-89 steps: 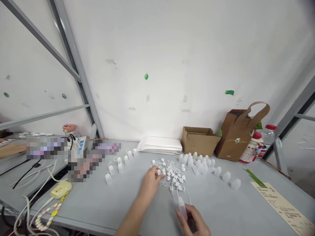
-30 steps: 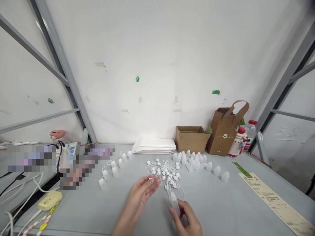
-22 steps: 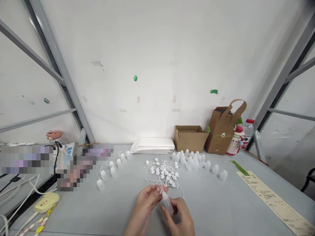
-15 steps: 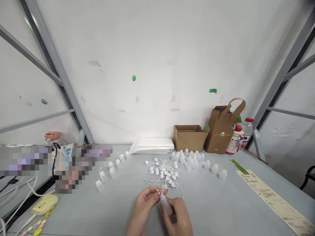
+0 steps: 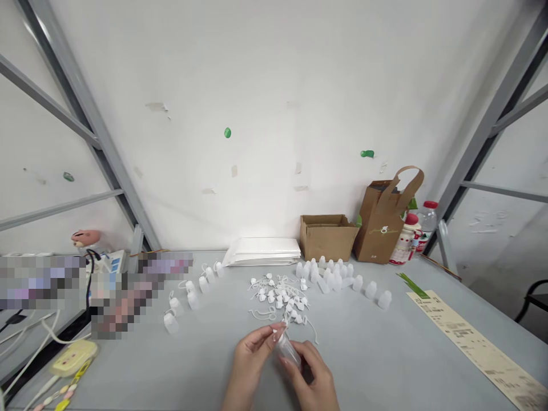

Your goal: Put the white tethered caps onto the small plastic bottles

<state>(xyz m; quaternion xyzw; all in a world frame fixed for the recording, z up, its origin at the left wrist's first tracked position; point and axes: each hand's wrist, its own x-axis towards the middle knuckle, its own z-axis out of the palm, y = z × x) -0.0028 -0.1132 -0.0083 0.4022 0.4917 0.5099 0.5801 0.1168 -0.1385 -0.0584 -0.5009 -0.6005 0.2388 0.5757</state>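
Observation:
In front of me, a small translucent white bottle (image 5: 289,351) is tilted, its top toward the upper left. My right hand (image 5: 314,374) is closed around its body. At the bottle's top my left hand (image 5: 252,358) pinches a small white cap; the fingers partly hide it, and I cannot tell how firmly it sits. Just beyond my hands lies a loose pile of white caps with thin cords (image 5: 280,297). Capless-looking bottles (image 5: 334,278) stand in a cluster right of the pile, a few lying down. Several bottles with corded caps (image 5: 192,299) form a slanting group at the left.
At the back stand white flat packages (image 5: 263,252), an open cardboard box (image 5: 327,241), a brown paper bag (image 5: 379,231) and drink bottles (image 5: 423,225). A long paper strip (image 5: 466,345) lies right. Cables (image 5: 29,342) and a yellow case (image 5: 73,358) are at left.
The view has shifted slightly. Both hands stay on the same bottle and cap, with the bottle leaning a little more and the right fingers slightly re-placed.

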